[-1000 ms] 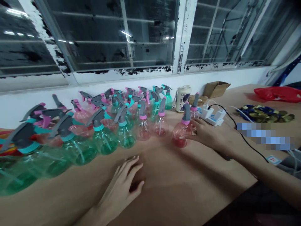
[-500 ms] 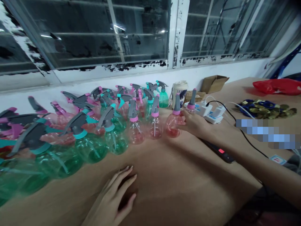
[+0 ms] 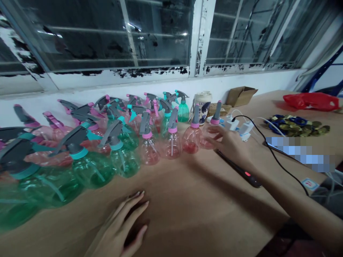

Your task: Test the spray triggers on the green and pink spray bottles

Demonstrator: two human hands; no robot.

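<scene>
While the barred window point(image 3: 88, 46) forms the rear boundary of the work area, the brown tabletop point(image 3: 182, 210) extends beneath it, from the wall side toward the operator. From my position, the largest assembly on this surface is the group of spray bottles point(image 3: 124, 164), standing in close rows along the left and centre; green units carry teal collars, pink units carry pink collars, and all visible trigger levers are grey. At the far right lies a red bag point(image 3: 309, 101). In front of it is a pile of gold-coloured medals point(image 3: 297, 125) with blue ribbons. A cardboard box point(image 3: 241, 97) stands near the wall, with a printed cup point(image 3: 203, 105) to its left, behind the front row. The rightmost pink bottle point(image 3: 215, 120) stands upright just beside a neighbouring pink bottle point(image 3: 191, 138). The right hand point(image 3: 230, 142) is at its body, fingers bent and partly hiding it; I cannot tell whether they grip it. The left hand point(image 3: 120, 225) is over the near tabletop, palm down, fingers spread, holding nothing. Beyond the right hand is a white power strip point(image 3: 244, 132) with plugs; below that hand lies a slim black device point(image 3: 241, 170) with a red light.
</scene>
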